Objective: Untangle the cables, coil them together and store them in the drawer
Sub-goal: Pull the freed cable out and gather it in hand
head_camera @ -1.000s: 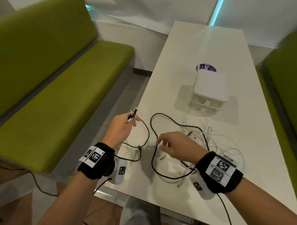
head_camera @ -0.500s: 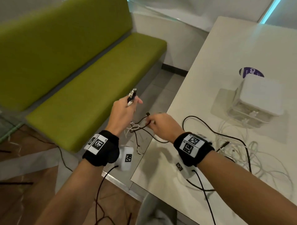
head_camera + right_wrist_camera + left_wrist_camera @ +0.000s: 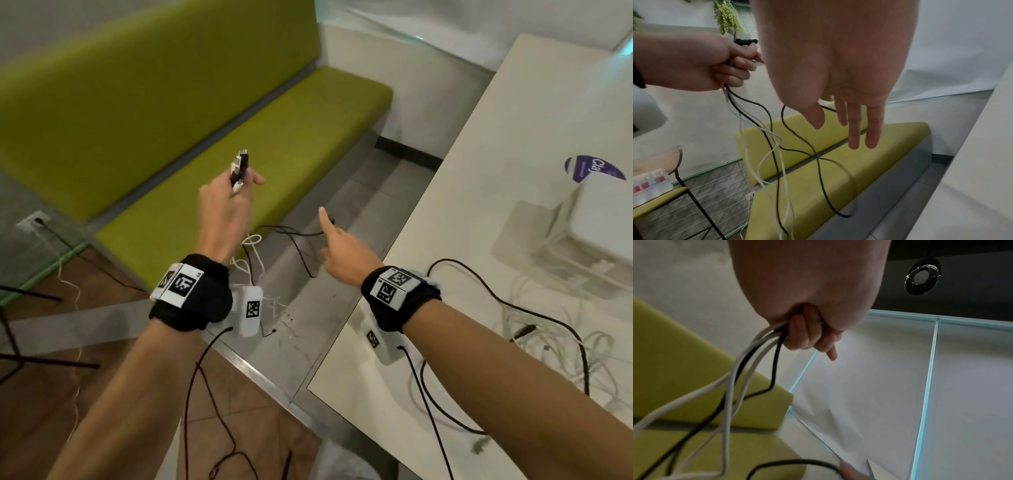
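Note:
My left hand [image 3: 233, 195] is raised beside the table and grips a bundle of black and white cables [image 3: 748, 361]. Their plug ends [image 3: 240, 166] stick up above its fingers, and the rest hangs in loops [image 3: 777, 146] over the green bench. My right hand [image 3: 337, 243] is just off the table's left edge with its fingers straight [image 3: 855, 129]. A black cable [image 3: 294, 233] runs from the bundle across this hand, passing behind the thumb. A tangle of white cables [image 3: 548, 335] and another black cable [image 3: 479, 284] lie on the table. The small white drawer unit [image 3: 603, 219] stands at the right.
The white table [image 3: 479, 164] fills the right side, with a purple sticker [image 3: 592, 168] behind the drawer unit. A long green bench [image 3: 239, 130] runs along the left. Grey floor lies between them. Black leads hang from my wrist cameras.
Both hands moved left off the table, the left one rising with its bundle. My right hand stopped pinching the black cable and now has straight fingers. The view turned left.

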### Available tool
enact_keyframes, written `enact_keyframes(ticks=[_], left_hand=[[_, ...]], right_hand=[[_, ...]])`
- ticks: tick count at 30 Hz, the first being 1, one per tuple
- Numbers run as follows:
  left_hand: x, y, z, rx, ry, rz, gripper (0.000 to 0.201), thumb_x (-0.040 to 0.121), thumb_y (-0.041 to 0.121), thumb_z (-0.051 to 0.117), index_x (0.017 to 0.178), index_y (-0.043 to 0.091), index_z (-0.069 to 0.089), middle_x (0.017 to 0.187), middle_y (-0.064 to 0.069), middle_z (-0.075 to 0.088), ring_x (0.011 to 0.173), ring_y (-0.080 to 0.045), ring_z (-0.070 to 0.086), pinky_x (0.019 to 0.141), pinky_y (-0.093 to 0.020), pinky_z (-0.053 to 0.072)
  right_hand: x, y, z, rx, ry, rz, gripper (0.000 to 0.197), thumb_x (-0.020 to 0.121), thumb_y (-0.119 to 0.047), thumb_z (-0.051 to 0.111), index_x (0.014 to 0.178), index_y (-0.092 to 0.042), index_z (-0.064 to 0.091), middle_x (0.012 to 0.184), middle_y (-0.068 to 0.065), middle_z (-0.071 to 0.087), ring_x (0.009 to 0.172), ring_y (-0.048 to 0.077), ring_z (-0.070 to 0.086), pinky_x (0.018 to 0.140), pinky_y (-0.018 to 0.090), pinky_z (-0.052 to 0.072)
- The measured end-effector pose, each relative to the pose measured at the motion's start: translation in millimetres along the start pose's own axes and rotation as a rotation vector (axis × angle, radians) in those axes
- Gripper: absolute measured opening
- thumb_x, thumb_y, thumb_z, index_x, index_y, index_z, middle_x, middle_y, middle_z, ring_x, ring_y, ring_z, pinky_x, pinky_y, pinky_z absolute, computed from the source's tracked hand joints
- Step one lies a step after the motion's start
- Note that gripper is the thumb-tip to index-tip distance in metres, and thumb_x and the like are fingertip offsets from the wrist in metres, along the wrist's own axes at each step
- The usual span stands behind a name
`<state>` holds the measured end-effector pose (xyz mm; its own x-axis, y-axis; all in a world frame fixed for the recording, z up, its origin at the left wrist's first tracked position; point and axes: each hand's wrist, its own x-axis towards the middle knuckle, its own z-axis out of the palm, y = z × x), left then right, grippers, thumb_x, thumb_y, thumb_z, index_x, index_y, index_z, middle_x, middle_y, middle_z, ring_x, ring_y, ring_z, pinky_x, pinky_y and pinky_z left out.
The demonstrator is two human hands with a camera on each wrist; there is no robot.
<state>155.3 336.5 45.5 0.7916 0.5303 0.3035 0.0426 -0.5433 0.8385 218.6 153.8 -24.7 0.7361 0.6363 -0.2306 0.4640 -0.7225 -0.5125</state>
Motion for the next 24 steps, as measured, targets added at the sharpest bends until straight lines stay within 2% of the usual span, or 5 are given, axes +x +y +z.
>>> enact_keyframes(ticks=[2,5,12,16,24], left_hand=[[-9,-1,7,-0.023,-0.063,-0.009,0.025,0.101,0.03,0.048,0.085,0.025,0.066,0.066,0.006,0.05,0.059,-0.017,0.039,0.055,-0.031,0.032],[-28,-9,27,-0.051,-0.186,-0.061,0.028,0.102,0.029,0.047,0.081,0.028,0.065,0.064,-0.003,0.047,0.056,-0.018,0.036,0.051,-0.03,0.028],[-35,9,48,-0.17,-0.261,-0.018,0.032,0.1,0.037,0.046,0.085,0.02,0.068,0.063,-0.003,0.041,0.056,-0.019,0.033,0.05,-0.031,0.023],[-39,36,63,-0.189,-0.31,0.075,0.028,0.1,0.029,0.048,0.085,0.02,0.069,0.061,-0.001,0.039,0.052,-0.013,0.031,0.047,-0.027,0.023],[-93,69,111,-0.186,-0.528,0.006,0.03,0.099,0.029,0.052,0.083,0.017,0.074,0.045,0.011,0.037,0.043,-0.005,0.031,0.048,-0.023,0.023]], right_hand=[[-1,4,3,-0.039,-0.086,0.053,0.077,0.097,-0.012,0.042,0.157,-0.023,-0.005,0.129,0.022,0.057,0.107,0.038,0.059,0.09,0.044,0.049],[-9,10,7,-0.081,-0.182,0.13,0.066,0.099,-0.016,0.042,0.157,-0.018,0.012,0.133,0.024,0.056,0.119,0.038,0.055,0.098,0.042,0.047],[-28,32,-14,-0.047,-0.13,0.116,0.041,0.097,-0.022,0.05,0.138,-0.019,0.052,0.124,0.013,0.066,0.121,0.03,0.056,0.103,0.037,0.044],[-56,44,-38,-0.057,-0.037,0.112,0.035,0.096,-0.021,0.05,0.13,-0.02,0.059,0.121,0.01,0.068,0.116,0.03,0.059,0.097,0.035,0.045],[-142,94,-69,-0.086,0.003,0.195,0.023,0.097,-0.023,0.049,0.105,-0.018,0.07,0.102,-0.002,0.068,0.098,0.018,0.06,0.081,0.027,0.042]])
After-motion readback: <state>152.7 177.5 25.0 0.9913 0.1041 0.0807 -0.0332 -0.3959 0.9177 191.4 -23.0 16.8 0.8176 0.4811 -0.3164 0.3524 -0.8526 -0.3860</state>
